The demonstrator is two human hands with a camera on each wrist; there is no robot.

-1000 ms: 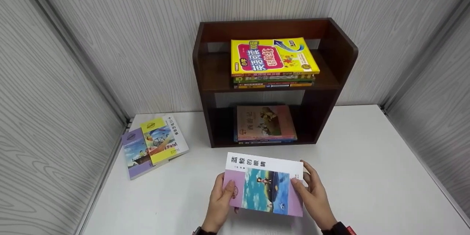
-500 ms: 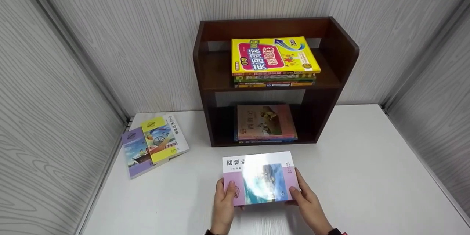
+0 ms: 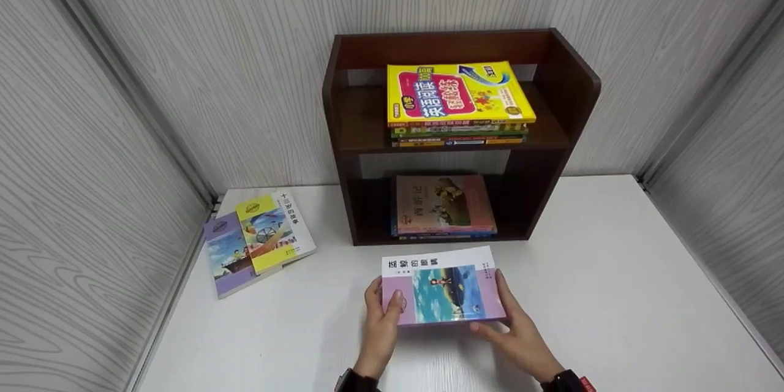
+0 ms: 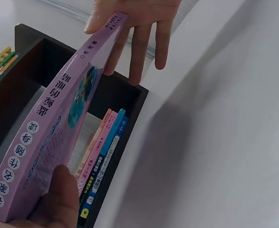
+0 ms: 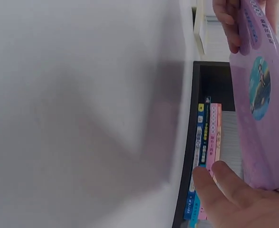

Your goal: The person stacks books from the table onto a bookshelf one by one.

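Note:
A purple and white paperback book (image 3: 450, 291) with a sea picture on its cover is held above the white table, in front of the shelf. My left hand (image 3: 381, 324) grips its left end, thumb on the front cover and fingers behind. At the right end, my right hand (image 3: 520, 340) has its fingers extended against the book's edge, the thumb off the cover below the lower edge. The left wrist view shows the purple spine (image 4: 49, 114) and, beyond it, the right hand (image 4: 139, 23) with straight fingers. In the right wrist view the back cover (image 5: 258, 142) faces the camera.
Behind stands a dark brown two-tier bookshelf (image 3: 346, 196). A yellow book (image 3: 459, 92) tops the stack on its upper shelf; a pinkish book (image 3: 444, 202) tops the lower stack. On the table's left, a yellow and white book (image 3: 272, 233) overlaps a purple book (image 3: 229, 263).
The book swung from tilting down on the right to tilting slightly up there, and moved a little toward the shelf. My right thumb came off the cover; my left hand kept its grip.

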